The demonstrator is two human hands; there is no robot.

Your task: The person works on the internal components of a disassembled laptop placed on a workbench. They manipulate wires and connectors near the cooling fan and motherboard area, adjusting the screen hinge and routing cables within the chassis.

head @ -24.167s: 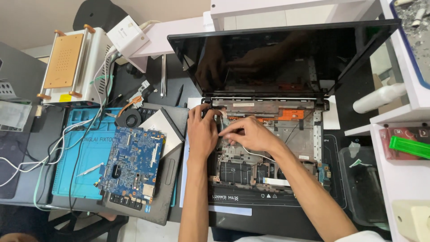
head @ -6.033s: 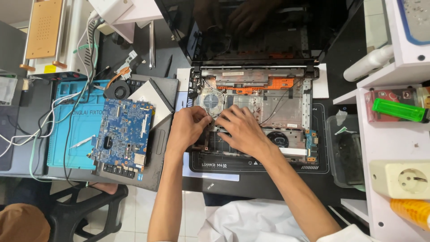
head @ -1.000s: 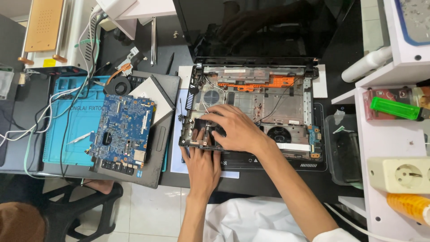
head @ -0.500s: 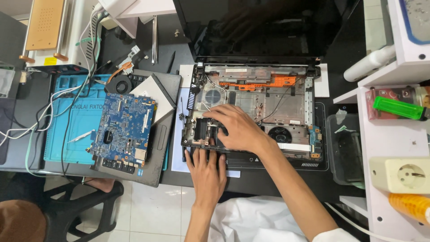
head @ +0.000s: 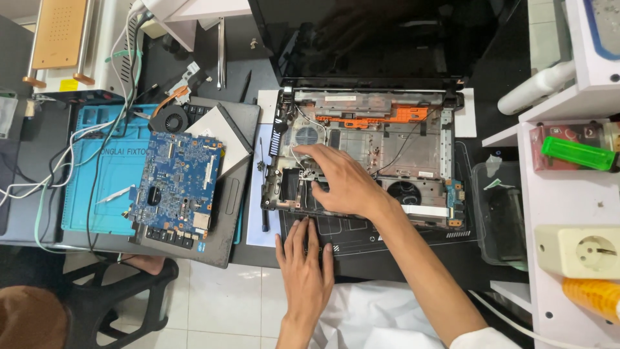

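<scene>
The left hand (head: 305, 265) lies flat, fingers together, on the mat touching the near edge of the opened laptop base (head: 413, 145). The right hand (head: 341, 183) rests inside the base's left half, fingers spread, pressing on the frame. Left of the base lies the blue circuit board (head: 174, 184). Behind the base stands the dark screen (head: 381, 39).

A person's right hand (head: 342, 184) stretches forward, palm down, fingers spread and curled at the tips, forearm angling back toward the lower right in a white sleeve. The left hand (head: 305, 262) lies flat just behind and below it, fingers straight and together, pointing forward, wrist straight.
</scene>
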